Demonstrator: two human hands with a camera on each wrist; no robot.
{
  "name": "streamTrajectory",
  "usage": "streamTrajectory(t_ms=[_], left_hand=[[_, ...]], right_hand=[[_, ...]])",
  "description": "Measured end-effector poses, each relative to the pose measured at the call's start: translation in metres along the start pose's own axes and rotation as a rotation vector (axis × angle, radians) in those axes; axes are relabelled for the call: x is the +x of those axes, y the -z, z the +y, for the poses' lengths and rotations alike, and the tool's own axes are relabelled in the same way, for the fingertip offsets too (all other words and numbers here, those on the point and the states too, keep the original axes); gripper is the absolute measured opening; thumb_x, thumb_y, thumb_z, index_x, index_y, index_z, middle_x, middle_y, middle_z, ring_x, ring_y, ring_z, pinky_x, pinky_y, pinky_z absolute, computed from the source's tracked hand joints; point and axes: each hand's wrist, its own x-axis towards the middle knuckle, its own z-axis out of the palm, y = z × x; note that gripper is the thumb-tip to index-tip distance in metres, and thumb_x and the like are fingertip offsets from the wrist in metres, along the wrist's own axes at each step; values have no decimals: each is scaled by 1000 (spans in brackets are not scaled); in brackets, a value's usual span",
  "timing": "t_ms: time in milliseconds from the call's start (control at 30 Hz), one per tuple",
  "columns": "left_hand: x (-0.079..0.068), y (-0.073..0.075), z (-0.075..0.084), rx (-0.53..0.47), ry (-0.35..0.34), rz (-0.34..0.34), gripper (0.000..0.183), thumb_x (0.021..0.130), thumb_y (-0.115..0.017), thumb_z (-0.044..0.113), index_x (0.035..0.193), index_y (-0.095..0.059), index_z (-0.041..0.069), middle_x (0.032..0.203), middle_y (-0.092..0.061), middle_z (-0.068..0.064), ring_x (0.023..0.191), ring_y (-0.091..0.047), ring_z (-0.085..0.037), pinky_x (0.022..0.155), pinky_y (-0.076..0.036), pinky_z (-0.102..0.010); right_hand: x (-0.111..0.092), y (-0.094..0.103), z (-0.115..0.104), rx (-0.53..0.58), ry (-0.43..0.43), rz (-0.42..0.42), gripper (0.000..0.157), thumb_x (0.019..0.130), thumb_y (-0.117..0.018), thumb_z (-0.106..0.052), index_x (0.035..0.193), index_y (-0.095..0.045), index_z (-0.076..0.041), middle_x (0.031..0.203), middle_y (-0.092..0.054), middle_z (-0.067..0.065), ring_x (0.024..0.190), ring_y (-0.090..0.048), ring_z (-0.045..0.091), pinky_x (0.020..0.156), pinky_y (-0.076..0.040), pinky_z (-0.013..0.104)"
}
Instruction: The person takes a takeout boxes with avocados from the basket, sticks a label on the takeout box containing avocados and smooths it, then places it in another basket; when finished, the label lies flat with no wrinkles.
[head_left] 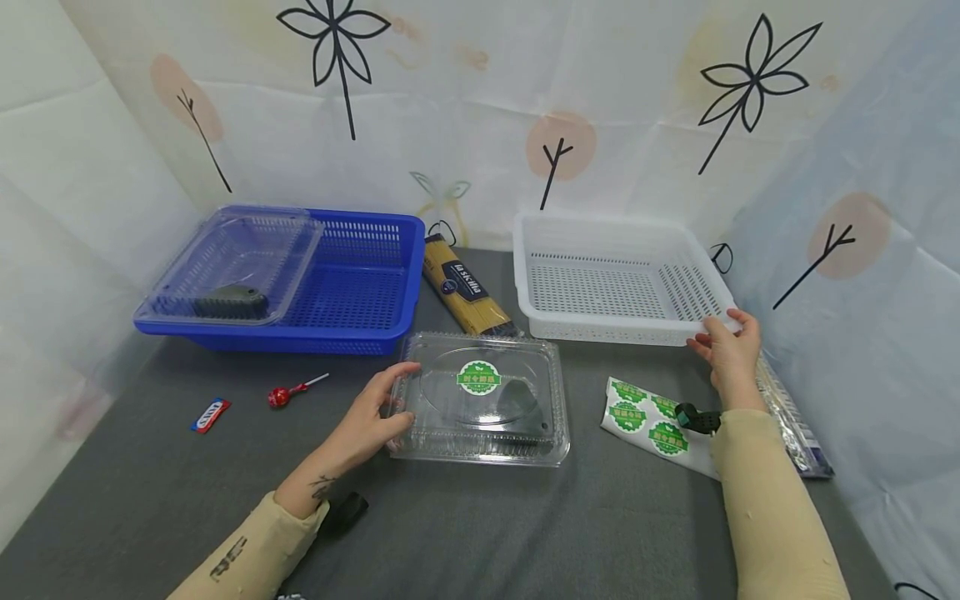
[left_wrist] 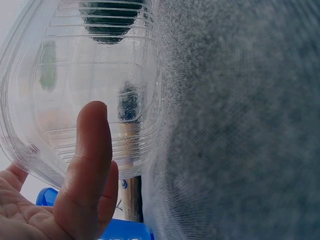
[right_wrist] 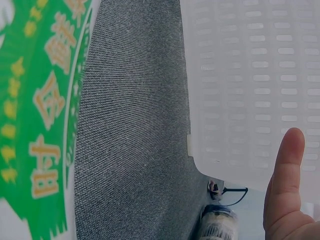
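At the left end of a clear plastic clamshell box [head_left: 442, 417] is my left hand [head_left: 378, 410], thumb and index finger spread along its edge. Through the lid, with its round green sticker [head_left: 478, 377], a dark rounded thing [head_left: 517, 400] shows; its kind is unclear. My right hand [head_left: 735, 362] holds the near right corner of a white plastic basket [head_left: 600, 327]. In the right wrist view the thumb [right_wrist: 287, 175] lies straight against the basket's slotted wall [right_wrist: 250, 90]; the other fingers are hidden there.
A blue basket [head_left: 360, 292] stands back left, bearing another clear box [head_left: 247, 242] with a dark object in it. A pasta pack [head_left: 468, 292] lies between the baskets. A lollipop [head_left: 279, 397], a small wrapped sweet [head_left: 211, 415], a sticker sheet [head_left: 648, 421] and a silvery packet [head_left: 795, 425] lie around.
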Motion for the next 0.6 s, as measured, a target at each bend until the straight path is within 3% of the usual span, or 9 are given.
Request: streamTrajectory(t_ms=[167, 400, 600], left_hand=[[-2, 1, 11, 15, 14, 0, 57, 74, -52, -2, 129, -36, 4, 129, -35, -16, 107, -39, -34, 84, -35, -51], [-2, 1, 9, 21, -8, 2, 56, 74, -50, -3, 128, -36, 5, 128, -35, -16, 109, -37, -33, 85, -34, -51], [-3, 1, 8, 24, -28, 2, 57, 74, -51, -1, 129, -36, 6, 128, -35, -16, 107, -39, -35, 80, -37, -51]], right_hand=[[1, -1, 3, -9, 8, 7, 71, 69, -70, -40, 125, -29, -27, 111, -37, -1, 77, -54, 16, 69, -50, 30], [4, -2, 3, -2, 5, 15, 62, 74, -68, -32, 123, -30, -27, 108, -38, -1, 73, -55, 15, 65, -51, 30], [9, -1, 6, 12, 11, 30, 65, 72, -69, -33, 123, -30, -26, 106, -37, -2, 72, -54, 16, 65, -51, 30]])
